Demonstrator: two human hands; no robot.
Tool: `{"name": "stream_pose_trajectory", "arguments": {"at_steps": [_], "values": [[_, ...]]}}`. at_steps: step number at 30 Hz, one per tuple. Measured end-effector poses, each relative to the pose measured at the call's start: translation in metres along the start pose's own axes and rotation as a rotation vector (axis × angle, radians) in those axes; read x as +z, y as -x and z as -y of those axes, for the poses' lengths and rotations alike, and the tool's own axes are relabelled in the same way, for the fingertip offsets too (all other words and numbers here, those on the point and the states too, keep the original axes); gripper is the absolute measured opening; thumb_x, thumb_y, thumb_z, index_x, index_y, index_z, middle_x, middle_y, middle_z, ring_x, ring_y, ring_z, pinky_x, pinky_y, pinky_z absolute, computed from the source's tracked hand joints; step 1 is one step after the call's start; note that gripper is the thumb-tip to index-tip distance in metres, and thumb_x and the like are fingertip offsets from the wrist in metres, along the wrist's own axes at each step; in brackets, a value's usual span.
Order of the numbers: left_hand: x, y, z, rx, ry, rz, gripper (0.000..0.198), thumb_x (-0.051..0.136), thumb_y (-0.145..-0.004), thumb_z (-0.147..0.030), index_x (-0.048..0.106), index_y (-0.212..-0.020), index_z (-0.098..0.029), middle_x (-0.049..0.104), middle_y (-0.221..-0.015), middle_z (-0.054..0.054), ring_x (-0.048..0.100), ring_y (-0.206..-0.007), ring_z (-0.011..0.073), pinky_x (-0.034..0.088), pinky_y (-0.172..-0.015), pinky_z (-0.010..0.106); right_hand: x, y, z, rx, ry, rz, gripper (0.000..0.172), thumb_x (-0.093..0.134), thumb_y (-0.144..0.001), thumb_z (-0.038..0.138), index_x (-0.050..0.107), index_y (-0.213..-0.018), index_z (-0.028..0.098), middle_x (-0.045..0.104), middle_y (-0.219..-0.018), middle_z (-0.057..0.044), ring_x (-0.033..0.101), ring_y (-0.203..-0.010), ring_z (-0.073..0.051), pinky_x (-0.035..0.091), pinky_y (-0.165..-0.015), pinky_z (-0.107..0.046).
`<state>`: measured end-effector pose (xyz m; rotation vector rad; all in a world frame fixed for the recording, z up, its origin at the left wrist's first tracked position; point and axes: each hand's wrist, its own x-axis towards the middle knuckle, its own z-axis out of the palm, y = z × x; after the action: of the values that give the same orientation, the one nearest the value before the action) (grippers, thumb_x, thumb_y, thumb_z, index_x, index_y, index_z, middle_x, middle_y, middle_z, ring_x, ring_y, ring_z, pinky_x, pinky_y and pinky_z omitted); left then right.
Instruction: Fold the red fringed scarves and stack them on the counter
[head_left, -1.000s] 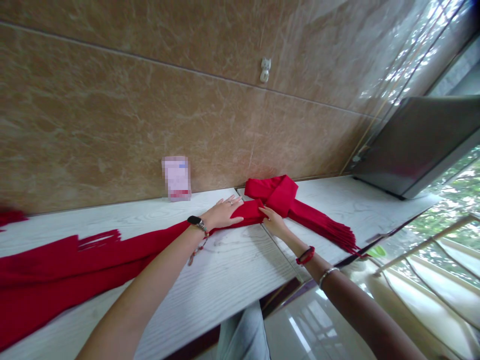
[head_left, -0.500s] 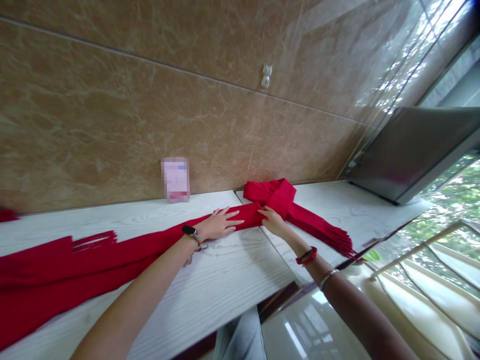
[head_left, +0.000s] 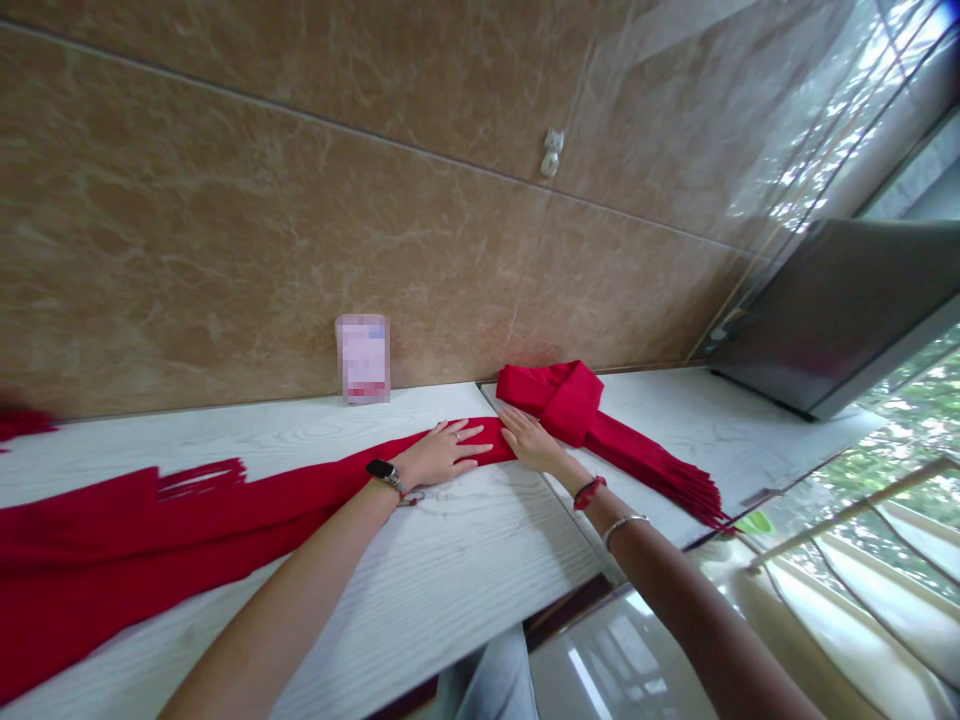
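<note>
A long red scarf (head_left: 322,490) stretches across the white wood-grain table, wider at the left and narrow in the middle. Toward the right it folds over in a loop, and its fringed tail slants down to the table's front edge. My left hand (head_left: 442,455) lies flat on the narrow stretch with its fingers spread. Close to it, my right hand (head_left: 531,442) rests on the scarf just before the loop, its fingers extended and fairly close together. Part of the scarf is hidden under both hands.
A blurred pinkish card or phone (head_left: 364,360) leans upright against the brown marble wall (head_left: 225,250). A dark appliance or box (head_left: 832,310) stands at the table's right end. At the far left lies another red fringed piece (head_left: 26,424). A pale railing (head_left: 847,515) is at the right.
My right hand has shifted left, nearer my left hand, and flattened on the scarf from a bent-finger touch. My left hand stays spread in place; the view has swung slightly.
</note>
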<state>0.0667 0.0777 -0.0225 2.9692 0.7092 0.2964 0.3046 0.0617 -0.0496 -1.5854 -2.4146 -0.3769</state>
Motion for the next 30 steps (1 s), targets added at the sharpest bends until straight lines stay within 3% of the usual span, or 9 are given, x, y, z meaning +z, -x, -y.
{"name": "stream_pose_trajectory", "arguments": {"at_steps": [4, 8, 13, 16, 22, 26, 30], "values": [[0.001, 0.001, 0.000, -0.013, 0.007, 0.003, 0.038, 0.035, -0.093, -0.040, 0.039, -0.131, -0.039, 0.025, -0.147, -0.002, 0.018, -0.135, 0.0239, 0.016, -0.106, 0.050, -0.009, -0.003, -0.008, -0.038, 0.022, 0.068, 0.041, 0.030, -0.091, 0.021, 0.047, -0.127, 0.010, 0.040, -0.137, -0.019, 0.031, -0.129, -0.031, 0.035, -0.097, -0.052], [0.002, 0.002, -0.001, -0.033, 0.040, -0.041, 0.037, 0.033, -0.094, -0.039, 0.042, -0.129, -0.038, 0.028, -0.146, -0.002, 0.018, -0.135, 0.0233, 0.015, -0.107, 0.049, -0.018, -0.014, -0.004, 0.047, -0.013, -0.029, 0.045, 0.029, -0.092, 0.025, 0.038, -0.132, 0.006, 0.037, -0.138, -0.021, 0.030, -0.129, -0.031, 0.034, -0.098, -0.054], [0.006, 0.005, 0.000, -0.107, 0.013, -0.143, 0.041, 0.027, -0.095, -0.036, 0.038, -0.134, -0.027, 0.024, -0.147, 0.006, 0.018, -0.135, 0.0235, 0.020, -0.107, 0.043, -0.006, -0.015, 0.005, -0.126, -0.054, -0.045, 0.044, 0.032, -0.092, 0.023, 0.043, -0.129, 0.003, 0.044, -0.133, -0.022, 0.033, -0.129, -0.027, 0.032, -0.103, -0.044], [0.009, 0.006, 0.001, -0.102, -0.036, -0.120, 0.044, 0.032, -0.094, -0.034, 0.035, -0.136, -0.020, 0.026, -0.145, 0.011, 0.020, -0.134, 0.0237, 0.020, -0.107, 0.042, 0.005, -0.009, 0.004, -0.141, -0.045, -0.054, 0.044, 0.030, -0.093, 0.024, 0.044, -0.128, 0.001, 0.044, -0.132, -0.023, 0.035, -0.127, -0.028, 0.033, -0.103, -0.045], [0.010, 0.006, 0.000, -0.102, -0.046, -0.099, 0.044, 0.036, -0.093, -0.033, 0.036, -0.135, -0.021, 0.026, -0.146, 0.010, 0.019, -0.135, 0.0240, 0.020, -0.107, 0.042, 0.003, -0.014, -0.004, -0.133, -0.118, -0.033, 0.041, 0.031, -0.093, 0.026, 0.050, -0.125, 0.008, 0.048, -0.130, -0.018, 0.038, -0.126, -0.027, 0.033, -0.103, -0.044], [0.009, 0.008, -0.002, -0.133, -0.054, -0.114, 0.046, 0.036, -0.092, -0.038, 0.037, -0.135, -0.021, 0.023, -0.147, 0.010, 0.015, -0.135, 0.0261, 0.020, -0.107, 0.044, -0.001, -0.022, -0.002, -0.055, -0.117, -0.064, 0.047, 0.028, -0.094, 0.031, 0.042, -0.130, 0.005, 0.044, -0.133, -0.022, 0.034, -0.128, -0.029, 0.035, -0.100, -0.048], [0.007, 0.009, -0.003, -0.138, -0.041, -0.072, 0.052, 0.037, -0.090, -0.045, 0.032, -0.137, -0.023, 0.017, -0.149, 0.010, 0.012, -0.136, 0.0278, 0.020, -0.106, 0.046, 0.005, -0.016, 0.003, -0.128, -0.064, -0.053, 0.042, 0.031, -0.093, 0.027, 0.047, -0.126, 0.006, 0.046, -0.131, -0.022, 0.035, -0.127, -0.030, 0.036, -0.099, -0.050]]}}
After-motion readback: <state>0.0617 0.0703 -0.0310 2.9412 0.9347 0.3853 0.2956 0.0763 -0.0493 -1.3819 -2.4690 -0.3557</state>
